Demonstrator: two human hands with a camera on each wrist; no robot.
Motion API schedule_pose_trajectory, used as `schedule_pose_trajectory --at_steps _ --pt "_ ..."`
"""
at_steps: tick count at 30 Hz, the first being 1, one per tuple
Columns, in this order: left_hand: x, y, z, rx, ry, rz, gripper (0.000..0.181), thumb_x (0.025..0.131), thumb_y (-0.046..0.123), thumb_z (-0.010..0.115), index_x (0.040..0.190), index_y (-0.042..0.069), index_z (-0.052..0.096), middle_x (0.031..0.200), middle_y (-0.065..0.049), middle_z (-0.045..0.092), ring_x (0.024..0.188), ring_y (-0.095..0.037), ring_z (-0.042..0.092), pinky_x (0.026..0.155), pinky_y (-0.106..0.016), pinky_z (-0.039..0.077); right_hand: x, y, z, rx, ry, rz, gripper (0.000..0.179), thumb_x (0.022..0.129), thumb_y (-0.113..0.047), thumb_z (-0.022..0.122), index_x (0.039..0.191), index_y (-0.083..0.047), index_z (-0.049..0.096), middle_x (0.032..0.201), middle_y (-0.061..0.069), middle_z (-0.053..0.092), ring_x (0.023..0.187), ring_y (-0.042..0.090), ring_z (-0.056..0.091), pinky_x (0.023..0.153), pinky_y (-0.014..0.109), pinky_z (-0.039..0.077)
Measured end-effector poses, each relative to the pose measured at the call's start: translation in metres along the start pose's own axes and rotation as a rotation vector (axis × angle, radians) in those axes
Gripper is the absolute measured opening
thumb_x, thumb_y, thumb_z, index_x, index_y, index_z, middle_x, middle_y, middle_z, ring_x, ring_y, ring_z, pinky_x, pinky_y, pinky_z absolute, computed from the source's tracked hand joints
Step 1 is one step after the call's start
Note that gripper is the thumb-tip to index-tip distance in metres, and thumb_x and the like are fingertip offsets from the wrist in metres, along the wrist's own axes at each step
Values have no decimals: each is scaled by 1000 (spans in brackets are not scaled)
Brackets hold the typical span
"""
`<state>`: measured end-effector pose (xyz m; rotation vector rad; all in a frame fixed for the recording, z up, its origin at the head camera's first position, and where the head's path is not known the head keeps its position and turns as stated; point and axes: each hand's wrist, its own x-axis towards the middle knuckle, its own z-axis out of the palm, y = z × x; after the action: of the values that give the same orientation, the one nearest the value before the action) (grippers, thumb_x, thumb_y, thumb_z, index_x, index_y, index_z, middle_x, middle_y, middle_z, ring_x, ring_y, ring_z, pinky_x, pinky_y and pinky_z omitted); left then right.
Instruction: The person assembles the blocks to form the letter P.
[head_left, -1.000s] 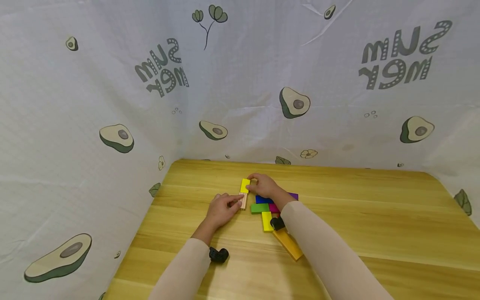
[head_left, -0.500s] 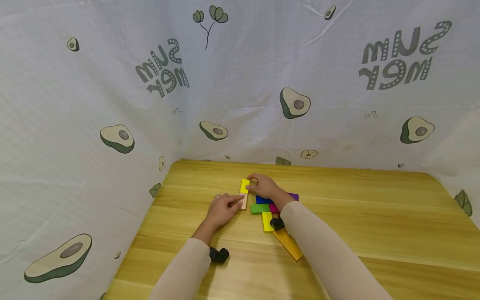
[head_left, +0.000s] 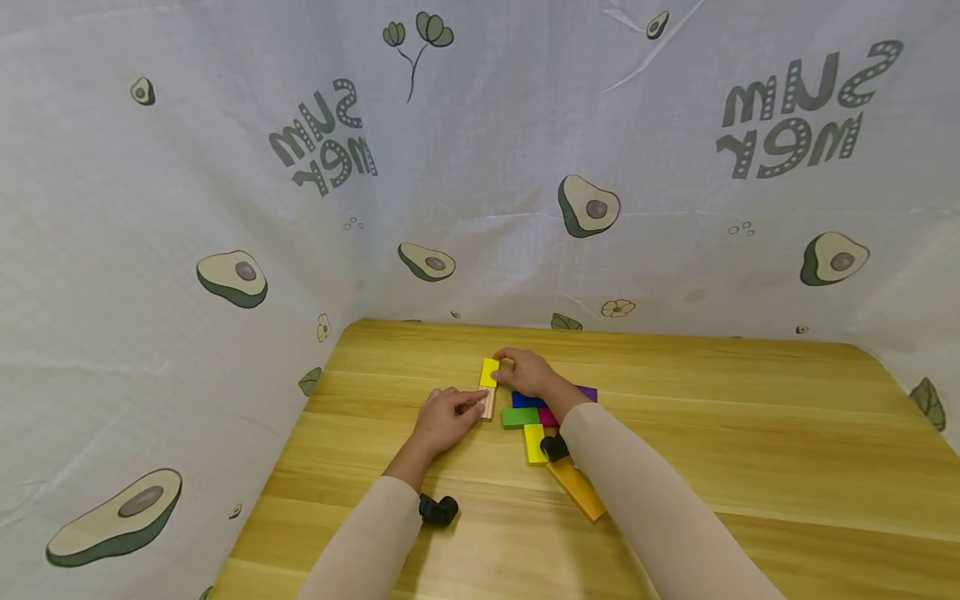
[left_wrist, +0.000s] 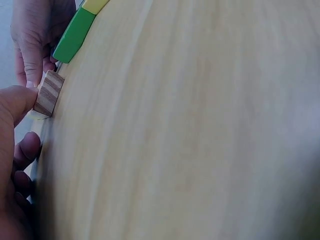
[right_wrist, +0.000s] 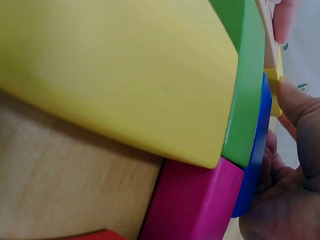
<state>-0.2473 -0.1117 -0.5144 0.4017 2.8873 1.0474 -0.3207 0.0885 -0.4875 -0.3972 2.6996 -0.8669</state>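
Observation:
My left hand point(head_left: 442, 421) pinches a small plain wooden block point(head_left: 487, 403) with striped grain, its index finger reaching over the top. In the left wrist view a fingertip presses on that wooden block point(left_wrist: 48, 94). Directly beyond it, end to end, lies a yellow block point(head_left: 490, 372). My right hand point(head_left: 527, 372) grips this yellow block from the right, thumb on the near side and index finger at the far end. The right wrist view shows the thumb against the yellow block point(right_wrist: 273, 92), which touches the wooden one.
Right of the pair lies a cluster: a green block point(head_left: 521, 417), a blue block point(head_left: 528, 400), a magenta block point(head_left: 549, 417), a purple block point(head_left: 588, 392), a second yellow block point(head_left: 534, 444) and a long orange block point(head_left: 576, 490). My right forearm covers part. A printed curtain point(head_left: 480, 167) hangs behind the table.

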Motion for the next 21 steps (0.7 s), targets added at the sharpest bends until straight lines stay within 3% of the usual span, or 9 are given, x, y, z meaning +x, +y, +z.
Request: schedule_pose_trajectory --at_steps 6,11,17,21 --pt "5 1 -2 -53 -41 -64 30 100 36 65 129 32 72 83 4 61 80 -15 44 70 -28 34 1 0 0 0 -8 14 38 107 -29 52 143 -14 56 140 21 62 124 37 60 112 54 46" --pt "10 1 -5 -100 -77 -65 29 99 32 68 126 26 75 83 2 61 77 -14 48 69 -29 40 1 1 -2 37 -19 38 37 110 -21 42 143 -15 57 147 20 57 133 38 54 117 55 41" --pt "16 -1 -9 -22 -90 -19 35 96 34 71 131 26 71 90 -1 54 84 -19 42 75 -32 32 2 4 -3 83 -33 37 39 110 -19 39 144 -14 56 151 19 53 137 38 51 119 56 38" --pt "22 -1 -16 49 -170 -31 51 97 41 69 145 33 57 102 -4 50 93 -21 38 74 -33 31 3 6 -4 122 -35 44 41 110 -22 37 149 -16 51 153 21 51 140 41 49 119 58 37"
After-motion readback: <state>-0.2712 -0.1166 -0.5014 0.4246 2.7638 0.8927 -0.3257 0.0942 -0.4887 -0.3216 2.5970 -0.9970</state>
